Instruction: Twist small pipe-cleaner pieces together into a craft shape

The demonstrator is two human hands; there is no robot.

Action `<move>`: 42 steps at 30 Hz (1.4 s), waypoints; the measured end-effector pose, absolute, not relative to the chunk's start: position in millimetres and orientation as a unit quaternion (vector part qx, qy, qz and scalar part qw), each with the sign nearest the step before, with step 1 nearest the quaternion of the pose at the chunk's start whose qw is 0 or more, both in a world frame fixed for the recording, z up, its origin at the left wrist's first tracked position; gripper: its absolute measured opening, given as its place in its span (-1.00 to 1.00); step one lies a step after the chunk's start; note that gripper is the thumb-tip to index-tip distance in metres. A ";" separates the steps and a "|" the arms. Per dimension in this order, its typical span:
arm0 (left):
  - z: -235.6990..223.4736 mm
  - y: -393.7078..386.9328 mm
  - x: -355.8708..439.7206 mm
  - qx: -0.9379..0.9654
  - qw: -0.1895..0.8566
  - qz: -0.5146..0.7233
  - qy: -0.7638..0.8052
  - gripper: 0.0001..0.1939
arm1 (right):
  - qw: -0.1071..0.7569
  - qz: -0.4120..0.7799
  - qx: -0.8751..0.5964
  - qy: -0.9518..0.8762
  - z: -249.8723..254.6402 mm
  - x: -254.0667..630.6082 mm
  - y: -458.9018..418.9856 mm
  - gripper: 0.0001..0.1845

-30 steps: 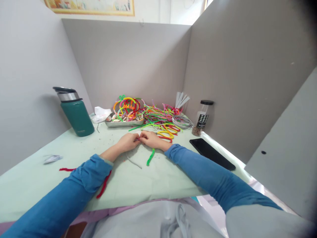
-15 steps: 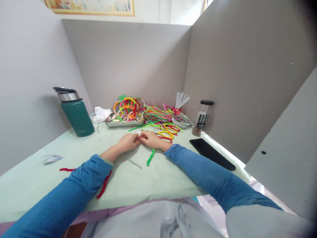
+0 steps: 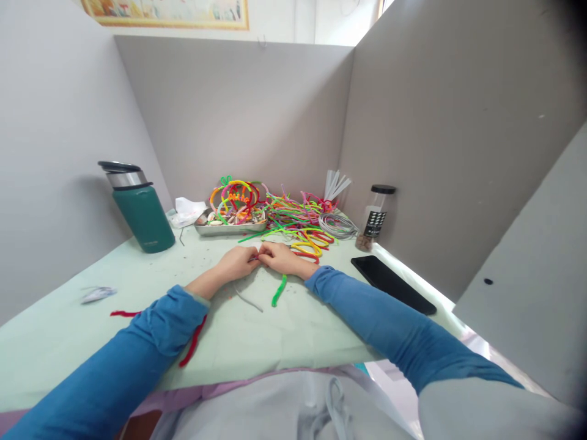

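My left hand (image 3: 236,263) and my right hand (image 3: 278,256) meet over the middle of the table, fingertips pinched together. What lies between the fingers is mostly hidden; only a small pinkish bit shows. A grey wire (image 3: 247,297) trails on the cloth just below my left hand. Under my right wrist a green pipe cleaner (image 3: 279,291) pokes out toward me. Bent yellow and red pipe cleaners (image 3: 312,246) lie right beyond my right hand. A red pipe cleaner (image 3: 192,345) passes beneath my left sleeve.
A metal tray (image 3: 229,230) holds colourful pipe-cleaner rings. Beside it sit a heap of pipe cleaners (image 3: 293,211) and a coil of grey wire (image 3: 338,226). A green bottle (image 3: 144,214) stands left; a clear jar (image 3: 373,220) and black phone (image 3: 392,284) are right. Grey partitions (image 3: 238,110) surround the table.
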State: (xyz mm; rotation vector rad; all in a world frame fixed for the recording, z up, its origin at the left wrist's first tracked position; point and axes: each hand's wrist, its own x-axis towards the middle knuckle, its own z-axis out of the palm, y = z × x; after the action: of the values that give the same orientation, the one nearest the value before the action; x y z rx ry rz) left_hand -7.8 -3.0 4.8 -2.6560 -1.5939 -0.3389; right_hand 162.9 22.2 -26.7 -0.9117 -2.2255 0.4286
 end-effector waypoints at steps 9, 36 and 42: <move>4.7 -2.6 -7.8 -0.852 0.021 -0.107 -0.512 -0.74 | 0.342 0.167 -0.350 -0.856 -24.6 163.2 20.3 -0.94; 3.8 -1.3 -8.7 -0.857 0.025 -0.106 -0.503 -0.75 | 0.332 0.168 -0.355 -0.857 -21.8 162.6 17.9 -0.93; 3.8 -1.3 -8.0 -0.857 0.031 -0.102 -0.505 -0.75 | 0.334 0.173 -0.357 -0.855 -21.0 162.4 17.0 -0.93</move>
State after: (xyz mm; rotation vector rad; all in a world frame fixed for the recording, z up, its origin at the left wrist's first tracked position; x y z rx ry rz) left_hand -8.0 -1.3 3.8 -2.6402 -1.5551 -0.3150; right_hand 162.4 17.0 -21.0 -0.9307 -2.2322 0.4520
